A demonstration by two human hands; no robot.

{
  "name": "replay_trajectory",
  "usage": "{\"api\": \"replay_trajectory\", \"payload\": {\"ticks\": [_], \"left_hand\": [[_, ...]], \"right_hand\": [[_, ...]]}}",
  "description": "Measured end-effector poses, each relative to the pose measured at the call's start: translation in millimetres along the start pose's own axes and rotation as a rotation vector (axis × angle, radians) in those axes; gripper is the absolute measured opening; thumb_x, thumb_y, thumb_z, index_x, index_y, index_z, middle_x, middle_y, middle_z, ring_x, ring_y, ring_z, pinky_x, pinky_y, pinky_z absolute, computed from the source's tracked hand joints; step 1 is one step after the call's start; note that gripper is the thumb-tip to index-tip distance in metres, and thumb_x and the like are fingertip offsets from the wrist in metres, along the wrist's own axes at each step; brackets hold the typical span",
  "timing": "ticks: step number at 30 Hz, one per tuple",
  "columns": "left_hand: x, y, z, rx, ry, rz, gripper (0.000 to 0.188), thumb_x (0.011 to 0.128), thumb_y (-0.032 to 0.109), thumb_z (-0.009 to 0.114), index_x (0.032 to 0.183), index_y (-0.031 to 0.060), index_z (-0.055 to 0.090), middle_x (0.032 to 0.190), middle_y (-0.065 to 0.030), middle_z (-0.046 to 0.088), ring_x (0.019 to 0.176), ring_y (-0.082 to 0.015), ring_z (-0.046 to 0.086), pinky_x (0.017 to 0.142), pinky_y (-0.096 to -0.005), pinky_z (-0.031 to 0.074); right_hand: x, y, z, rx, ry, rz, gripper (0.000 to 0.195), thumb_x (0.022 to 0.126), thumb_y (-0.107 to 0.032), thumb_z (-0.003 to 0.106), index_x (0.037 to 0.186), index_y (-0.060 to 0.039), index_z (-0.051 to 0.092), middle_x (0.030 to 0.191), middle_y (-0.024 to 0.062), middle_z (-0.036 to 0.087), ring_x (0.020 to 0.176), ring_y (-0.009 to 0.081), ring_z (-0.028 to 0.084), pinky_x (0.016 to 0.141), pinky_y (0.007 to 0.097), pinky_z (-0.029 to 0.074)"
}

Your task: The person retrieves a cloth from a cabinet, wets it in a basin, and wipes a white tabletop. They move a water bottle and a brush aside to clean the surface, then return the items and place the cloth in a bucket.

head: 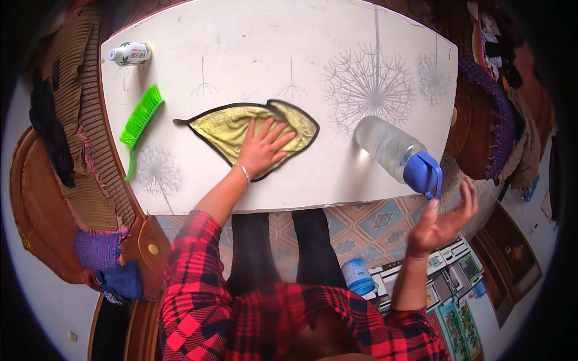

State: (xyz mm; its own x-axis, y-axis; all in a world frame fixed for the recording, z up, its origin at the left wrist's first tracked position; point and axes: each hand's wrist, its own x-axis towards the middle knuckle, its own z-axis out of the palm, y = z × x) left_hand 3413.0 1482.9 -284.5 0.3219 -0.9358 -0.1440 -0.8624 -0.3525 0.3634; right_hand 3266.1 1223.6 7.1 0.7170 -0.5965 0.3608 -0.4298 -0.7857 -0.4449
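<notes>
My left hand (pixel 265 146) lies flat, fingers spread, on a yellow cloth with black edging (pixel 216 124), which is partly folded on the white table (pixel 271 196). My right hand (pixel 442 221) is raised off the table's near right edge with fingers apart and nothing in it. Just beyond its fingertips stands a clear plastic jug (pixel 384 142) with a blue lid and handle (pixel 422 173). On the left of the table lies a bright green brush (pixel 141 118). A white bottle (pixel 135 53) with a leaf pattern and writing is at the far left corner.
A wooden seat with a brown ribbed cover (pixel 86 180) borders the table's left side. At the right is another seat with a purple woven cover (pixel 492 117). A blue plastic container (pixel 358 276) is near the tiled floor (pixel 381 221), below the table's near edge.
</notes>
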Motion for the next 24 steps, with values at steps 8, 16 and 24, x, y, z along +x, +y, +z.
{"api": "replay_trajectory", "payload": {"ticks": [8,16,24], "left_hand": [[144,-124,-46,0.258,0.304,-0.437,0.062,0.09,0.057,0.047,0.146,0.0312,0.038,0.155,-0.0066,0.032,0.143,-0.0356,0.024,0.107,-0.0695,0.019],[177,-210,-55,0.331,0.489,-0.768,0.064,0.092,0.06,0.039,0.147,0.0272,0.037,0.155,-0.0108,0.03,0.143,-0.0435,0.019,0.107,-0.0724,0.01],[296,-110,-57,0.24,0.413,-0.459,0.06,0.095,0.043,0.038,0.147,0.0133,0.037,0.157,-0.0118,0.028,0.142,-0.0418,0.022,0.109,-0.0623,0.018]], "right_hand": [[-13,38,298,-0.024,-0.233,0.2,0.063,0.083,-0.02,0.064,0.139,-0.0036,0.041,0.145,0.0243,0.035,0.134,0.039,0.032,0.111,0.0514,0.026],[-30,78,340,-0.362,-0.335,0.072,0.074,0.088,-0.037,0.054,0.149,-0.0051,0.027,0.155,0.0238,0.019,0.14,0.0388,0.023,0.117,0.0508,0.014],[-33,82,338,-0.337,-0.322,0.086,0.077,0.085,-0.035,0.057,0.149,-0.0058,0.026,0.154,0.024,0.02,0.14,0.0397,0.024,0.117,0.0525,0.015]]}}
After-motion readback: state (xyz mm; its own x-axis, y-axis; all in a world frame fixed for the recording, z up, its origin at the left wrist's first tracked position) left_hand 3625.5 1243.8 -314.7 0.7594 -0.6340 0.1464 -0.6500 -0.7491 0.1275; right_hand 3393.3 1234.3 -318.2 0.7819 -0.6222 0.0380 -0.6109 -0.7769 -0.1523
